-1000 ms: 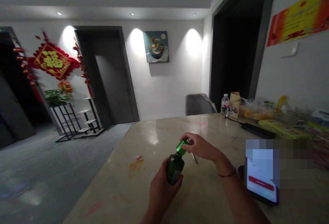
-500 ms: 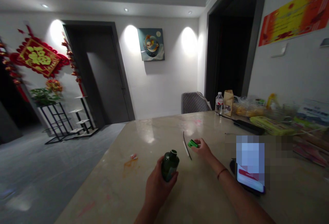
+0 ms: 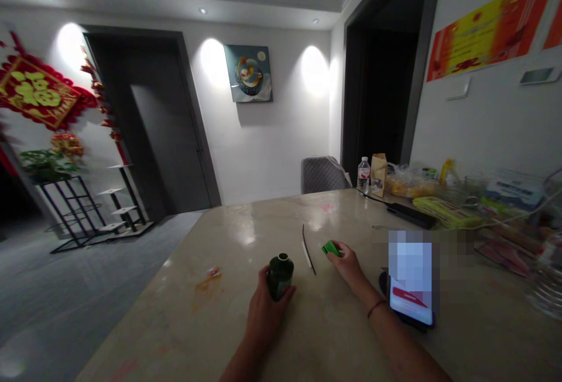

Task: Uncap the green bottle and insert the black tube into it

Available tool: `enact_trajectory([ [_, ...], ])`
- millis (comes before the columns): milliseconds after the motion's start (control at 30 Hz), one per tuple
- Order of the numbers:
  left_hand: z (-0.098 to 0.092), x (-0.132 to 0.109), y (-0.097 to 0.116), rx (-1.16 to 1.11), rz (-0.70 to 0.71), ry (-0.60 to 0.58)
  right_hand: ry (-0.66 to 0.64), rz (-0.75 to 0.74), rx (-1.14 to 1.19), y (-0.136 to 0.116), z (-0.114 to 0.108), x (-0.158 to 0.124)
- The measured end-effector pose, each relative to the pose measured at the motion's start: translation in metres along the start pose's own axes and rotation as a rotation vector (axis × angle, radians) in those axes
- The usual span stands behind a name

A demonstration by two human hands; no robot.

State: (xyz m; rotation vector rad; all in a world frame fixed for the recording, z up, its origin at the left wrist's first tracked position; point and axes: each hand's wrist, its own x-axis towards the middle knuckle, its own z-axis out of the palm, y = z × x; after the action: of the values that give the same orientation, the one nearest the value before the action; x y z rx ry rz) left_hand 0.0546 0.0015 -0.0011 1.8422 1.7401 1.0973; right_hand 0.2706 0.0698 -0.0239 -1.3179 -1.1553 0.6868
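My left hand [image 3: 266, 306] is wrapped round a dark green bottle [image 3: 281, 274], which stands nearly upright with its mouth uncapped. Pinched between the fingers of my right hand [image 3: 346, 261] is a small bright green block-like piece [image 3: 330, 248] with darker lines; its exact kind does not show. Between the two hands, a thin black strip with a white section [image 3: 306, 251] lies on the stone-topped table [image 3: 246, 323].
Right of my right arm a lit phone [image 3: 410, 303] leans on a dark stand. Along the table's right side are a water bottle [image 3: 363, 174], a paper bag [image 3: 378, 172], a black power strip [image 3: 410, 214] and a yellow-green pack [image 3: 445, 212]. A grey chair [image 3: 322, 174] stands behind.
The view has turned a little to the right. The green bottle now stands more upright and has moved slightly away from the green piece, which is tilted differently in my right hand.
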Motion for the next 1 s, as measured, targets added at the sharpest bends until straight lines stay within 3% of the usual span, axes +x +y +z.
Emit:
enact_trajectory([
  [200,0.002,0.004,-0.005,-0.080,-0.005,-0.076,-0.029,0.036,0.030,-0.007,-0.001,-0.004],
  [367,0.002,0.007,-0.008,-0.114,0.068,-0.125,-0.035,0.046,0.036,-0.011,-0.002,-0.006],
  [700,0.010,0.007,-0.016,0.085,0.076,-0.090,-0.030,0.036,0.047,-0.010,-0.004,-0.009],
  [1000,0.010,0.014,-0.018,0.010,0.049,-0.134,0.032,0.011,0.094,0.001,-0.003,-0.005],
])
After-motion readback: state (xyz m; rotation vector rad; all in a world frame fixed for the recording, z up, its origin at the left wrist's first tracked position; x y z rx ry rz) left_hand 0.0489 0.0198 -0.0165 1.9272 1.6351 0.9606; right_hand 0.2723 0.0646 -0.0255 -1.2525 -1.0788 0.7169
